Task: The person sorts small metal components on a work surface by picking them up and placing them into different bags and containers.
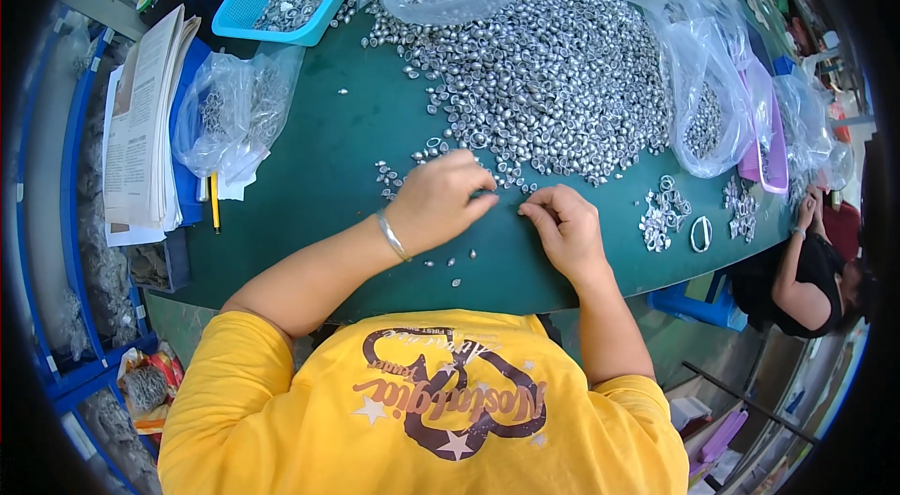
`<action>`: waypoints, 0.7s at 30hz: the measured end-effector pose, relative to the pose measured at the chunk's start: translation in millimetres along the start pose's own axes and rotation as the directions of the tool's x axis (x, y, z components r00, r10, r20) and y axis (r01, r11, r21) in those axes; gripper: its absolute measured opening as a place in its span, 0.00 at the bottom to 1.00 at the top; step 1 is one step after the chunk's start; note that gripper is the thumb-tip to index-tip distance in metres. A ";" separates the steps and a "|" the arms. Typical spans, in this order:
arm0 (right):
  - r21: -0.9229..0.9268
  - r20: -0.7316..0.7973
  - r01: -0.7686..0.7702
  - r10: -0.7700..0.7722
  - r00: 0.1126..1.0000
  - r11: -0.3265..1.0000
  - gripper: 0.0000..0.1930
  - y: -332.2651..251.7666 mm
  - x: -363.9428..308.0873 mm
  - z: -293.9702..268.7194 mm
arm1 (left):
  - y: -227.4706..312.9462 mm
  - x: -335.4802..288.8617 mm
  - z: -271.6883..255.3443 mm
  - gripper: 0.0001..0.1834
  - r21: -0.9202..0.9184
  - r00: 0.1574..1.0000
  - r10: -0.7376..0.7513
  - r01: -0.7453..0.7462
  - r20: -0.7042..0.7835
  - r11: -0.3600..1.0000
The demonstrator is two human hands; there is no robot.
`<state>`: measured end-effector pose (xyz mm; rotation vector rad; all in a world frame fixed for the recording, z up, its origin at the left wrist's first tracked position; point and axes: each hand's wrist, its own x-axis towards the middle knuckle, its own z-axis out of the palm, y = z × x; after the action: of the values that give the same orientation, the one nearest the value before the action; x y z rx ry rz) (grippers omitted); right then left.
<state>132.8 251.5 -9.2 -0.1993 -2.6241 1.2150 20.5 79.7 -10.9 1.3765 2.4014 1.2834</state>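
A big heap of small silver-grey metal pieces (525,73), oval and hollow like little shells, covers the far middle of the green table. At its near edge my left hand (441,200) is curled, with thumb and forefinger close together; what they hold, if anything, does not show. My right hand (568,231) is just to the right, its thumb and forefinger pinched on something too small to make out. A loose cluster of pieces (387,178) lies beside my left hand. Several single pieces (456,283) are scattered nearer to me.
A blue basket (323,24) of metal parts stands far left, by papers (141,139) and a plastic bag (225,111). To the right are ring-shaped parts (664,214), a white-and-silver ring (700,234), a clear bag (694,134) and a purple tray (776,157). Another person (816,279) sits at far right.
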 end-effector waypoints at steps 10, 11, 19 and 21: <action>0.653 0.259 -0.484 0.429 0.865 0.582 0.06 7.4 -8.5 -12.1 | 2.6 1.8 1.4 0.02 -0.273 0.975 -0.208 0.220 0.073 0.937; 0.852 0.299 -0.416 0.356 0.885 0.317 0.05 8.9 -3.7 -17.7 | 4.2 4.3 -6.4 0.02 -0.420 0.914 -0.376 0.404 0.151 0.813; -0.222 0.017 0.107 -0.106 0.994 0.969 0.05 -3.5 17.1 13.4 | -2.5 8.6 -17.6 0.03 -0.280 0.893 -0.423 0.451 0.157 0.848; -0.128 -0.053 0.175 -0.183 0.982 0.976 0.05 5.0 17.0 16.7 | -7.2 2.4 -7.4 0.05 0.065 0.999 -0.044 0.044 -0.010 0.997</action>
<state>112.0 246.4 -20.7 -0.0222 -2.5980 0.9734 10.9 75.2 -10.5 1.3290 2.4859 1.2126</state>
